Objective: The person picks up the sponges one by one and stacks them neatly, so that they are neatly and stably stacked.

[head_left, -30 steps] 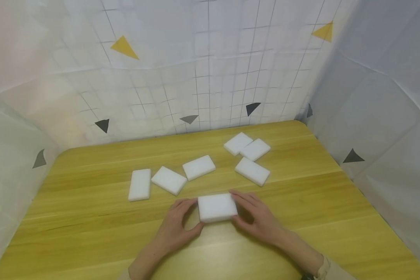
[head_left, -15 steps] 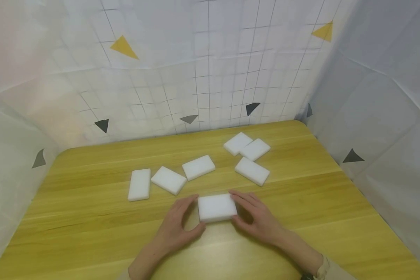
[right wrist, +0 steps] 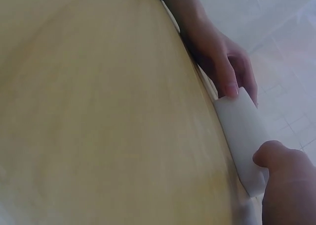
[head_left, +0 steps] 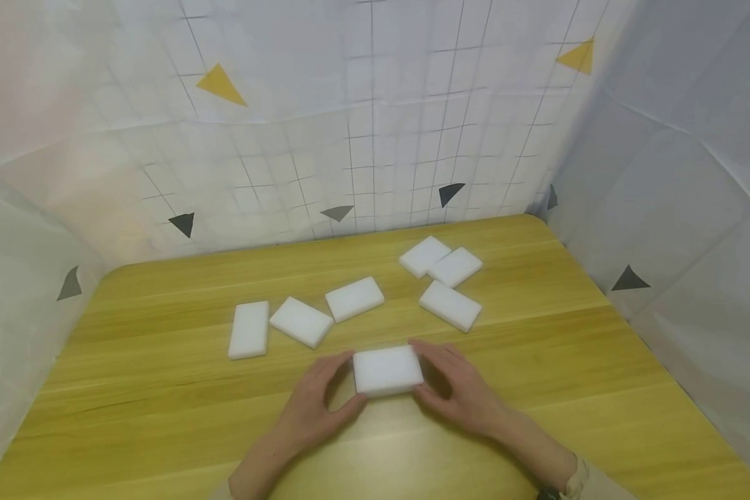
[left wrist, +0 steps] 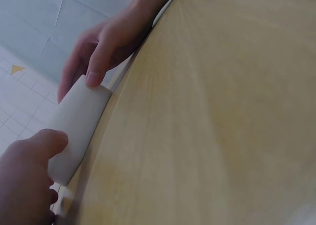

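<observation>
A white rectangular block [head_left: 388, 371], which looks like a melamine sponge, lies flat on the wooden table in front of the person. My left hand [head_left: 317, 403] holds its left end, thumb at the near corner and fingers at the far one. At the opposite end, my right hand [head_left: 465, 394] grips it the same way. In the left wrist view, both thumbs press on the near side of the block [left wrist: 81, 118]. The right wrist view shows the same block [right wrist: 242, 131] between the two hands; some fingers are hidden behind it.
Several similar white blocks lie beyond the hands: an upright-lying one [head_left: 250, 330] at left, a slanted one [head_left: 301, 322] and another [head_left: 355, 299] beside it. Further right are a single block [head_left: 451, 305] and an adjoining pair [head_left: 425, 256]. A patterned white curtain [head_left: 300, 139] surrounds the table [head_left: 162, 417].
The left fingers and thumb shift very slightly at the block's left end. The block, the right hand and the other blocks stay where they were.
</observation>
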Demonstrator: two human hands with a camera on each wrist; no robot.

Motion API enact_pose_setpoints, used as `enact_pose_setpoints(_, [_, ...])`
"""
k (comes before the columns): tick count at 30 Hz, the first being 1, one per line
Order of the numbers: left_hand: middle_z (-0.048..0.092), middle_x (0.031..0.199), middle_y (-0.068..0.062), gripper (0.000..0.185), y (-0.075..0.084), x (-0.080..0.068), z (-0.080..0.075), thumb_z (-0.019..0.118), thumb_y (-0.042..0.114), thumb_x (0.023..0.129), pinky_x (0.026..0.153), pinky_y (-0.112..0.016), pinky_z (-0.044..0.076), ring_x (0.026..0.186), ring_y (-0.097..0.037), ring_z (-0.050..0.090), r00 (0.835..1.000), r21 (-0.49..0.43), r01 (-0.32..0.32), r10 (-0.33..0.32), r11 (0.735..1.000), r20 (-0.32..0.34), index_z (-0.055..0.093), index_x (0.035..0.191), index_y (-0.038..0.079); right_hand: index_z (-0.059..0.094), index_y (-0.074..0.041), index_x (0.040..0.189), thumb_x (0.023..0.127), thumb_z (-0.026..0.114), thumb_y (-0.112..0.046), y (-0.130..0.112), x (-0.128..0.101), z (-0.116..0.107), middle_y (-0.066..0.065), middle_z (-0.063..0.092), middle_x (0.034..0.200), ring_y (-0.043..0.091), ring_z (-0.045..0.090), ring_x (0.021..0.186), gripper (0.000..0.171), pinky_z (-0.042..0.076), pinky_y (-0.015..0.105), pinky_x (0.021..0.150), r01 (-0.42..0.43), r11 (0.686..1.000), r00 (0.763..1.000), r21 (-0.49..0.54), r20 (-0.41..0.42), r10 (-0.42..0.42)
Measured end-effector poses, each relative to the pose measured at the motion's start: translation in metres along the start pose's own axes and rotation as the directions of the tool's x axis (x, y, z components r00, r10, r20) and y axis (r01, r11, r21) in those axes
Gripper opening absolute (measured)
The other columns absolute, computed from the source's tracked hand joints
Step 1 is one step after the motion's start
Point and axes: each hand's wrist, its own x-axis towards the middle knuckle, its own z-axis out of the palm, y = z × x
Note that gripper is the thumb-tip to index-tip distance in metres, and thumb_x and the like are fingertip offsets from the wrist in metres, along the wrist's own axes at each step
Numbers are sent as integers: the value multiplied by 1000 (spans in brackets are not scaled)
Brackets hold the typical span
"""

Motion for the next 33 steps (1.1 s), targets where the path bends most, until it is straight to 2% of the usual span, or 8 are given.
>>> enact_pose_setpoints(8, [60,136,6,66,-1,0,1,81,35,83,104,-40,50,125,-14,56,1000,-10,-11,11,1000,-10,54,141,19,51,-5,143,84,79,-24,0,0,-1,6,61,137,19,57,118,68,50,39,100,-59,998,998,9,23,59])
enact_pose_setpoints(16, [61,133,4,65,-1,1,0,82,34,82,104,-39,51,123,-14,58,1000,-14,-19,19,1000,-16,55,139,17,47,-6,147,91,72,-25,-1,-2,-1,8,55,143,25,52,129,64,45,48,107,-72,997,995,-8,75,73])
enact_pose_setpoints(27, [63,131,4,64,1,1,-1,83,32,82,103,-38,52,120,-13,59,999,-41,-30,30,999,-19,56,138,15,43,-5,148,93,70,-23,-2,-2,-1,9,52,144,27,50,131,64,44,48,108,-55,998,994,-20,96,56])
enact_pose_setpoints(33, [63,130,4,65,0,1,0,83,33,81,102,-39,52,120,-14,59,999,-26,-41,40,999,-21,56,137,15,42,-10,150,92,71,-26,-1,-3,-1,7,50,146,26,48,133,67,42,49,110,-85,996,991,-30,97,88])
